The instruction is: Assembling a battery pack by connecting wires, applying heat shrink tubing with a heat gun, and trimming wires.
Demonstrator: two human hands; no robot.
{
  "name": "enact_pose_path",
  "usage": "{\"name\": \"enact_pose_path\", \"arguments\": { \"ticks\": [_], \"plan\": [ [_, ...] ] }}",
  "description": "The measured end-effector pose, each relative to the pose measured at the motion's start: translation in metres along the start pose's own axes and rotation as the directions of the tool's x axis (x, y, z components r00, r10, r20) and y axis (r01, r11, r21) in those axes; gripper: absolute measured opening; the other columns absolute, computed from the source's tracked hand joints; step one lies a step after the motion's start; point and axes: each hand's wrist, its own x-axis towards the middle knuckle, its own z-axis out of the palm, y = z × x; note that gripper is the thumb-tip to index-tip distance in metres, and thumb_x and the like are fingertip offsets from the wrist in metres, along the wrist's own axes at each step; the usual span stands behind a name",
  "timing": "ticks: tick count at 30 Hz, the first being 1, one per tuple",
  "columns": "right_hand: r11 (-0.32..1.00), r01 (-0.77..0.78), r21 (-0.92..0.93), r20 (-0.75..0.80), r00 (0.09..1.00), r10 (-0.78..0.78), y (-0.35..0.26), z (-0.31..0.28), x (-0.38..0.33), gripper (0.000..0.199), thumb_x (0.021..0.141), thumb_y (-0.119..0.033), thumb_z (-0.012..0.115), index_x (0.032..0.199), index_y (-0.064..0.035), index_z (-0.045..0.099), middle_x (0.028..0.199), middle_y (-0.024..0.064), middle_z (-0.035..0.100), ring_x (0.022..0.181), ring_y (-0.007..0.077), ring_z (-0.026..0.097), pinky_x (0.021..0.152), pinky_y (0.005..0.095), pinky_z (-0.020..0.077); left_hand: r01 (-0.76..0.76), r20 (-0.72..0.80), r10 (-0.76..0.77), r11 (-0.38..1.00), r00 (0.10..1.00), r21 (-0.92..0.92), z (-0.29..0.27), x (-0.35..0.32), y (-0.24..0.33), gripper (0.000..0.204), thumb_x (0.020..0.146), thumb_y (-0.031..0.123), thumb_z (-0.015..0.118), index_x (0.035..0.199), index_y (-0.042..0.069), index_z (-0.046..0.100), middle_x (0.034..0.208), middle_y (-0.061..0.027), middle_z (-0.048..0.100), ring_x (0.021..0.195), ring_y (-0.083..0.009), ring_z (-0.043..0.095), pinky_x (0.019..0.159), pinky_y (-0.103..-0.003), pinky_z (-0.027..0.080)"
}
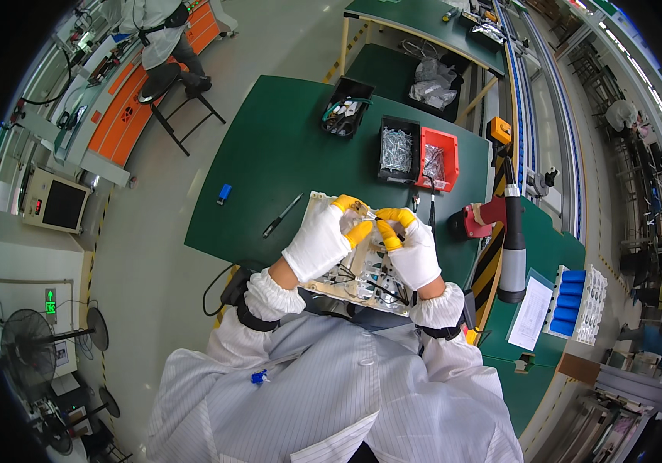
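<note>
I see both hands in white gloves with yellow fingertips over a pale flat panel strung with dark wires (358,270), propped at the near edge of the green desk (277,154) against my body — steadied that way, I judge; left hand (319,241) pinches its far edge; right hand (412,251) nips something small, possibly a screw; black bin of silvery screws (397,149) lies within reach beyond.

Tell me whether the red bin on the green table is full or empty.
Neither: the open-topped red bin holds a modest heap of small silvery parts, with bare red floor and walls showing around them. What kind of parts cannot be told.
</note>
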Motion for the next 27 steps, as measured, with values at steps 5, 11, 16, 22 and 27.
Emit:
{"name": "enact_pose_path", "arguments": {
  "ticks": [5,11,16,22,27],
  "plan": [
    [0.999,0.003,-0.033,-0.035,0.999,-0.004,-0.001,0.005,-0.003,0.016,0.087,0.0,0.07,0.102,-0.0032,0.067,0.088,0.0073,0.067,0.075,0.0175,0.064,0.072,0.0272,0.0517,0.011,-0.031,-0.012,0.999,0.999,-0.034,0.005,-0.004,-0.001,0.04,0.092,0.025,0.071,0.12,-0.002,0.061,0.105,-0.0188,0.071,0.094,-0.0301,0.071,0.081,-0.034,0.055],
    [0.999,0.034,-0.021,-0.038,0.999,-0.035,0.015,0.007,-0.002,0.014,0.089,-0.002,0.07,0.103,-0.0031,0.068,0.088,0.0058,0.067,0.076,0.0137,0.064,0.071,0.0266,0.052,0.097,-0.035,-0.097,0.995,0.995,-0.027,0.006,0.006,-0.008,0.039,0.093,0.023,0.07,0.12,-0.005,0.061,0.103,-0.0198,0.071,0.092,-0.0294,0.071,0.077,-0.032,0.056],
    [0.958,-0.195,0.209,0.168,0.973,0.161,0.002,-0.003,-0.002,0.019,0.094,-0.006,0.066,0.112,-0.0016,0.067,0.094,0.0059,0.071,0.083,0.0106,0.067,0.073,0.0248,0.053,0.201,0.039,-0.197,0.962,0.98,-0.184,0.007,0.004,-0.022,0.031,0.097,0.022,0.064,0.116,-0.002,0.062,0.09,-0.0097,0.07,0.075,-0.0164,0.066,0.065,-0.026,0.051],
    [0.939,-0.339,0.047,0.317,0.897,0.308,0.007,-0.019,0.002,0.028,0.095,-0.009,0.066,0.121,-0.0007,0.067,0.097,0.0064,0.072,0.083,0.0108,0.066,0.076,0.0239,0.0521,0.267,0.182,-0.216,0.902,0.959,-0.338,0.001,0.009,-0.027,0.023,0.1,0.021,0.06,0.113,0.001,0.062,0.086,-0.002,0.066,0.067,-0.0084,0.055,0.063,-0.022,0.047],
    [0.931,-0.34,0.135,0.286,0.913,0.292,0.013,-0.014,0.001,0.021,0.095,-0.008,0.066,0.113,0.0004,0.071,0.098,0.0048,0.071,0.083,0.0111,0.064,0.076,0.0234,0.0514,0.207,0.204,-0.143,0.919,0.968,-0.336,-0.005,0.009,-0.027,0.024,0.1,0.02,0.06,0.116,0.002,0.062,0.09,-0.0026,0.066,0.07,-0.0069,0.055,0.064,-0.021,0.047]
  ]
}}
